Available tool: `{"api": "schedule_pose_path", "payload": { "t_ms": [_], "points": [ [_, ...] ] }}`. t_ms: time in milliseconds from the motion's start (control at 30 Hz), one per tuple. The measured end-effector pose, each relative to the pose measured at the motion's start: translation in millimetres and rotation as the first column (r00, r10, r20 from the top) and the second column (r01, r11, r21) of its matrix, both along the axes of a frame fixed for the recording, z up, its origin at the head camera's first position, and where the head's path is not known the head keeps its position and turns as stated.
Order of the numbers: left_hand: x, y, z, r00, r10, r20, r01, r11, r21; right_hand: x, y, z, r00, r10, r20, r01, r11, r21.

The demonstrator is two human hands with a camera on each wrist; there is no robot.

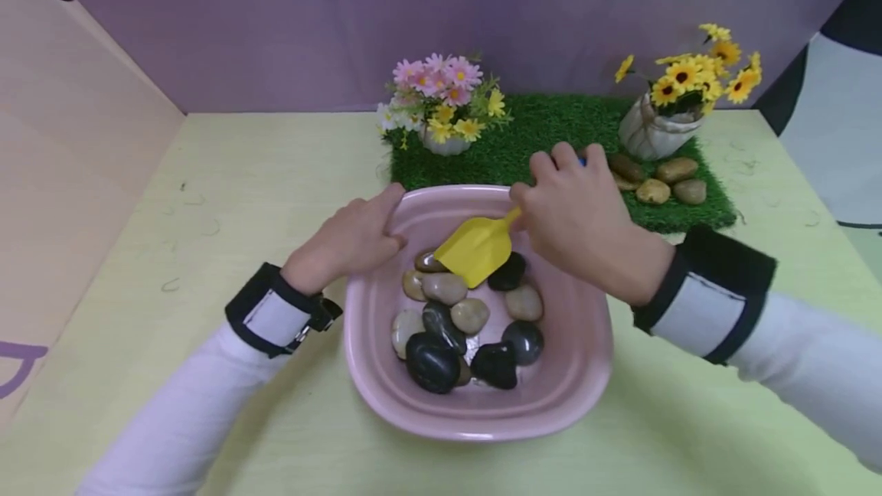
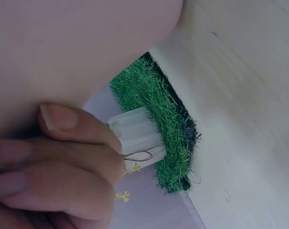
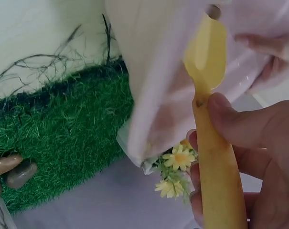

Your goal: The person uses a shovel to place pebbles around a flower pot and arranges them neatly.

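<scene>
A pink basin [image 1: 475, 432] stands on the table with several smooth stones in it, some black [image 1: 432, 362], others tan or grey [image 1: 471, 316]. My left hand [image 1: 350, 239] grips its upper left rim, thumb on the inner side. Curled fingers [image 2: 72, 167] of that hand fill the lower left of the left wrist view. In my right hand [image 1: 579, 217] is a yellow toy shovel [image 1: 475, 249], gripped by its handle [image 3: 220, 176]. The blade hangs inside the basin, tilted down to the left, and overlaps the stones near the far wall in the head view.
Behind the basin lies a green grass mat [image 1: 551, 125]. On it stand a pot of pink and yellow flowers [image 1: 444, 90] and a pot of yellow flowers [image 1: 658, 125], with several brown stones [image 1: 653, 191] beside the latter. A purple backdrop [image 1: 524, 14] closes off the far side.
</scene>
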State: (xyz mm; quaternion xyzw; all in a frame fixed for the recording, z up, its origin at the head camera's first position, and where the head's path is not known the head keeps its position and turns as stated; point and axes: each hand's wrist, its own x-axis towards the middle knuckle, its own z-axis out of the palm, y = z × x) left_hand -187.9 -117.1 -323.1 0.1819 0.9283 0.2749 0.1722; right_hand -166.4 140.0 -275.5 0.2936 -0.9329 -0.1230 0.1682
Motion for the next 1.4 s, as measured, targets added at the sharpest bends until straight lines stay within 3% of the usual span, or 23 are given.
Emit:
{"api": "schedule_pose_path", "payload": {
  "t_ms": [300, 433, 567, 700, 1033, 1167, 1267, 1400],
  "points": [
    [0.9, 1, -4.2, 0.999, 0.051, -0.015, -0.051, 0.999, -0.003, -8.1, -8, -5.1, 0.995, 0.083, 0.052, -0.083, 0.997, -0.006],
    [2.4, 3, -8.2, 0.995, 0.093, -0.038, -0.093, 0.996, 0.002, -14.4, -15, -3.4, 0.991, 0.056, 0.117, -0.061, 0.998, 0.035],
    [3.5, 4, -8.8, 0.993, 0.109, -0.035, -0.108, 0.994, 0.018, -13.6, -22, -3.3, 0.995, 0.037, 0.095, -0.047, 0.993, 0.104],
    [4.0, 3, -8.8, 0.992, 0.120, -0.033, -0.119, 0.993, 0.024, -9.4, -25, -2.9, 0.994, 0.080, 0.079, -0.086, 0.993, 0.075],
    [4.8, 3, -9.1, 0.993, 0.114, -0.024, -0.113, 0.993, 0.035, -10.7, -6, 15.4, 0.958, 0.059, 0.281, -0.066, 0.998, 0.017],
    [5.0, 4, -7.1, 0.993, 0.115, -0.029, -0.115, 0.993, 0.029, -8.2, -4, 18.3, 0.969, 0.092, 0.229, -0.090, 0.996, -0.018],
    [4.7, 4, -7.3, 0.993, 0.114, -0.035, -0.113, 0.993, 0.031, -5.9, -6, 16.6, 0.988, 0.104, 0.111, -0.102, 0.994, -0.022],
    [4.7, 4, -9.0, 0.993, 0.115, -0.029, -0.114, 0.993, 0.040, -6.2, -10, 11.9, 0.995, 0.100, -0.001, -0.100, 0.995, -0.003]
  ]
}}
